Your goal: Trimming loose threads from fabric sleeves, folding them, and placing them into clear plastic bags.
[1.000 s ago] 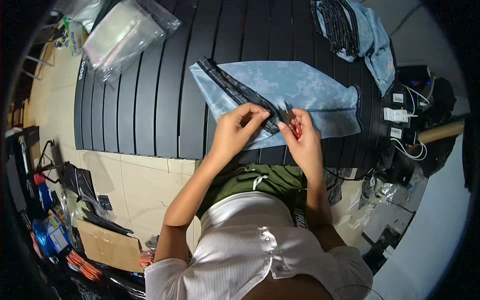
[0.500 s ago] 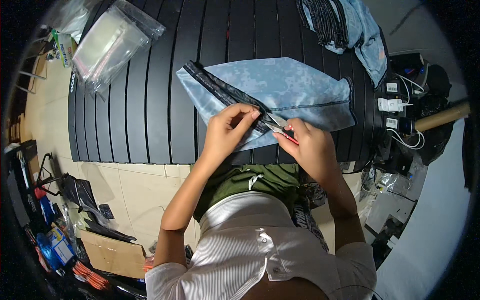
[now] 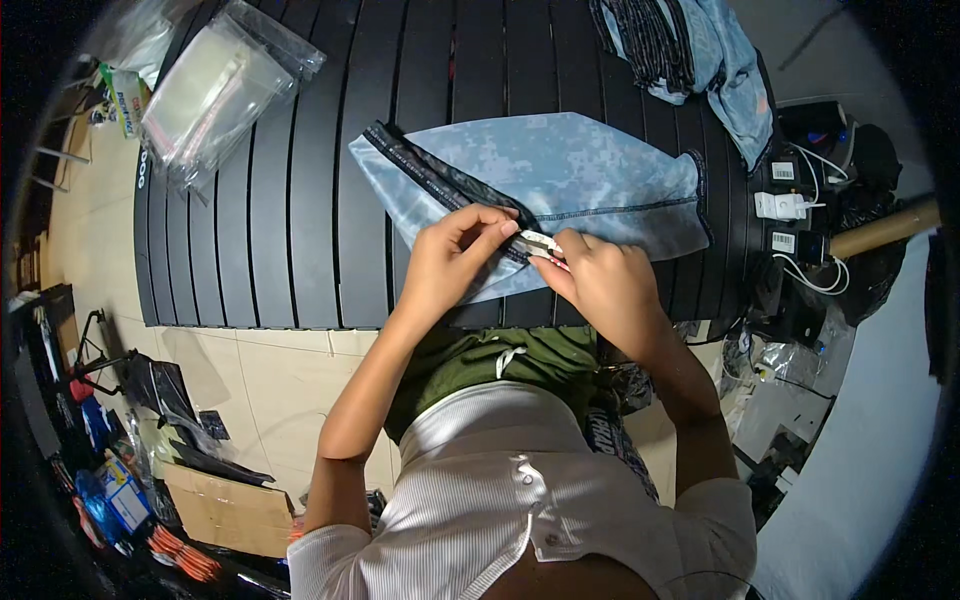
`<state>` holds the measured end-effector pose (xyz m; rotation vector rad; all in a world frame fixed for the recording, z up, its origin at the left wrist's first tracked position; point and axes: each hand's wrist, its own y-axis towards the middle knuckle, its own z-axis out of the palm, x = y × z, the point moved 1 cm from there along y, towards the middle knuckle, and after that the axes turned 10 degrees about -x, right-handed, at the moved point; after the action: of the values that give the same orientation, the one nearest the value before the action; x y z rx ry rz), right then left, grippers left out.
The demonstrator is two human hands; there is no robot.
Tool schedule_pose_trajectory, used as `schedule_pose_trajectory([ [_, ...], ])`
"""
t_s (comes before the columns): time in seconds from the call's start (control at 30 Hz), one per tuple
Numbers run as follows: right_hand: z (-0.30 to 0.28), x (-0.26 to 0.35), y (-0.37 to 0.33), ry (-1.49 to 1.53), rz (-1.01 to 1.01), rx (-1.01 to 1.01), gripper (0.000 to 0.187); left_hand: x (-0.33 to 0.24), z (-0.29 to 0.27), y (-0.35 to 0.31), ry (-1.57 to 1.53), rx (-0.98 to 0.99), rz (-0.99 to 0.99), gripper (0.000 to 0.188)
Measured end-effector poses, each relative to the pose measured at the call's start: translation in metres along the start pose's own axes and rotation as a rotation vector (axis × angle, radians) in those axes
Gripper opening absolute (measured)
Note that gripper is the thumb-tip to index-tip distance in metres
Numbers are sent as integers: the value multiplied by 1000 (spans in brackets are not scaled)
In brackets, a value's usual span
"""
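Observation:
A tapered, sleeve-like piece of light blue camouflage fabric [image 3: 590,165] lies across the table, with a dark seam along it and a black elastic band [image 3: 420,170] at its wide left end. My left hand [image 3: 450,255] pinches the edge of that band between thumb and fingers. In my right hand [image 3: 605,285] is a pair of small thread snips [image 3: 537,243] with silver blades and a bit of red showing. Their tips are right beside my left fingertips, at the band. Whether a thread lies between the blades is too small to tell.
The black slatted table [image 3: 315,200] carries clear plastic bags [image 3: 210,100] at the far left. A stack of similar blue garments [image 3: 690,60] rests at the far right. Beyond the right edge are a white charger [image 3: 785,206] with cables and a cardboard tube [image 3: 885,230].
The thread snips have moved left toward my left fingertips, and their blades have come closer together. My right hand has turned and shifted slightly left; my left hand keeps its pinch.

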<state>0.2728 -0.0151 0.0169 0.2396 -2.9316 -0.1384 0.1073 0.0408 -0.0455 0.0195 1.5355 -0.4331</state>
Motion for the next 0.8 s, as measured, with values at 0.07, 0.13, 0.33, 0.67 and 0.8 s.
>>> schedule_pose_trajectory([
  [0.07,2,0,1,4,-25,-25,26,-2,0,0,-13,10,19,17],
  [0.13,4,-1,1,-1,-32,-22,26,-2,0,1,-27,18,39,17],
  [0.33,4,1,2,-25,-75,-30,26,-1,-2,3,-71,42,22,17],
  [0.67,0,-5,-1,191,-19,-11,23,-9,-17,-3,-133,-77,20,17],
  [0.8,-14,-36,-20,452,270,-120,25,-26,-59,-31,-219,-401,61,14],
])
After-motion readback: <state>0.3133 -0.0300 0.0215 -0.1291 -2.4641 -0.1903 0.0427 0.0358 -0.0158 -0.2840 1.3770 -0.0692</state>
